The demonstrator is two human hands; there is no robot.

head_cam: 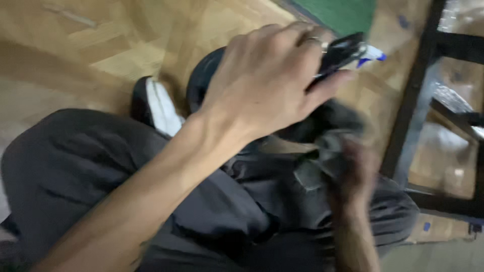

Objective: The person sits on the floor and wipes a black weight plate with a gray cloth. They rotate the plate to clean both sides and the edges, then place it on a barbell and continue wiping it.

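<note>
The left hand (267, 80) is closed around a black object (343, 50) with a white and blue tip, pinching it between the fingers and thumb above the dark trousers (75, 171). The right hand (353, 171) (badly blurred) sits lower, just over the trousers, clutching a dark grey cloth (317, 161). A black and white shoe (154, 106) rests on the wooden floor (101, 45) just beyond the trousers. A black metal frame (413, 85) stands to their right.
</note>
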